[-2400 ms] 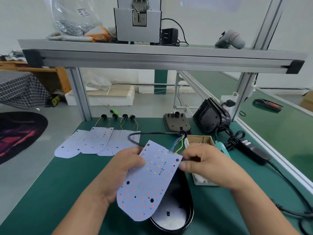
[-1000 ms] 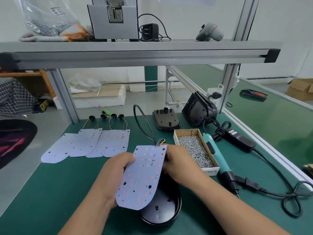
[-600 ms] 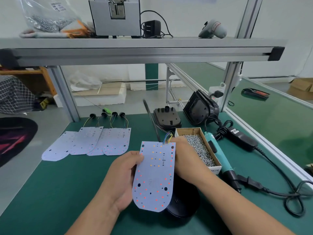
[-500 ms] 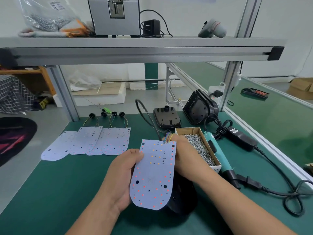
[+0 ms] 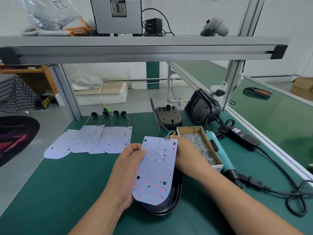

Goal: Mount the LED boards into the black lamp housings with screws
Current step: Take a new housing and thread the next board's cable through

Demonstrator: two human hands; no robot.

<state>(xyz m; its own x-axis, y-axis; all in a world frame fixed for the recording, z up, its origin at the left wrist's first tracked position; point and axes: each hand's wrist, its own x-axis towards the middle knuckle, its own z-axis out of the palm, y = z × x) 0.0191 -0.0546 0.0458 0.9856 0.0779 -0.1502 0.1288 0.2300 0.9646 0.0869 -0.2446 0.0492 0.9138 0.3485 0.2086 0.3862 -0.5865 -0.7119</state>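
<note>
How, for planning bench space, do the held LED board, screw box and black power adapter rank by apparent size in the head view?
1. held LED board, though it is raised nearer the camera, which flatters it.
2. screw box.
3. black power adapter, clearly smallest.

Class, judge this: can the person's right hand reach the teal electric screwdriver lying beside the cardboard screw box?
Probably yes. The teal electric screwdriver lies uncovered just right of the cardboard screw box, close to the right hand. That hand is busy at the white LED board's edge, though.
</note>
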